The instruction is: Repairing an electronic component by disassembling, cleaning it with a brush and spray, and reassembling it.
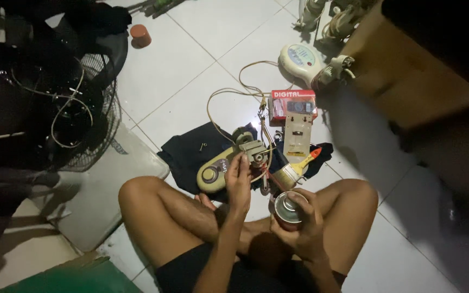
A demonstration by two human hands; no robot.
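I sit cross-legged on a tiled floor. My left hand (238,179) grips a small metal fan motor part (254,148) attached to a cream fan control housing (213,171) lying on a dark cloth (191,152). My right hand (306,220) holds a round spray can (289,209) upright over my lap, its thin red straw pointing toward the motor part. A paintbrush with a yellow and red handle (298,167) lies just beyond the can.
A black fan grille (90,116) with loose wires lies at the left. A red box (293,103), a cream wire (229,97), a white fan base (302,61), an orange cap (140,35) and a brown cabinet (419,70) are around me.
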